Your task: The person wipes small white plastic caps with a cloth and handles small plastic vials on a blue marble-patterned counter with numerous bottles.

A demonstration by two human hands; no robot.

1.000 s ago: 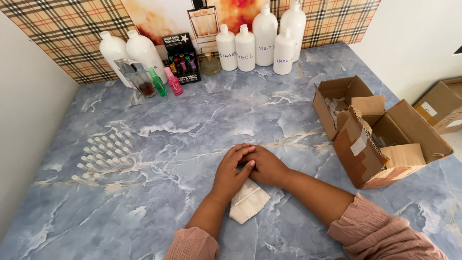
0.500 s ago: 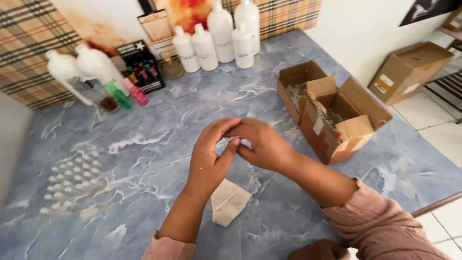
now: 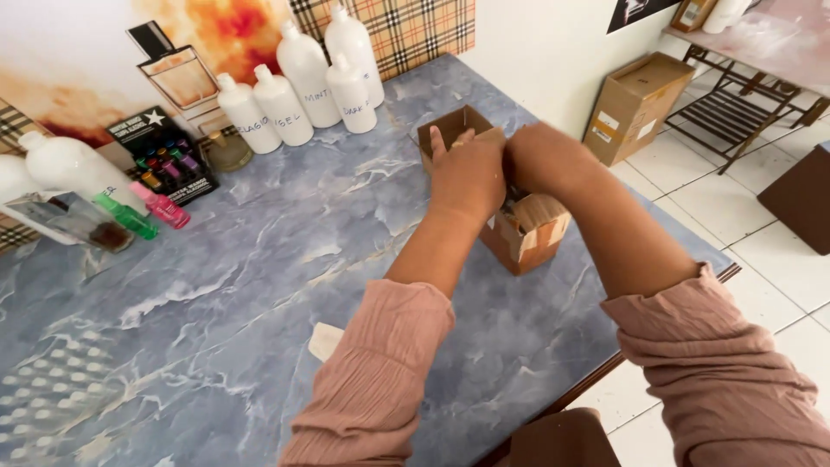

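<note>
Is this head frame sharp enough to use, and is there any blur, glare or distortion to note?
Head view: even daylight, soft shadows; both hands, left hand and right hand, are motion-smeared over the open cardboard box; the white bottles and marbled table stay fairly sharp; faint sheen on the tabletop; wide-angle stretch enlarges the pink sleeves near the bottom edge.

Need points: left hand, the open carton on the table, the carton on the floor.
left hand (image 3: 469,177), head view, back of the hand
open carton (image 3: 529,238), head view, front wall below the hands
floor carton (image 3: 631,104), head view, its side face
</note>
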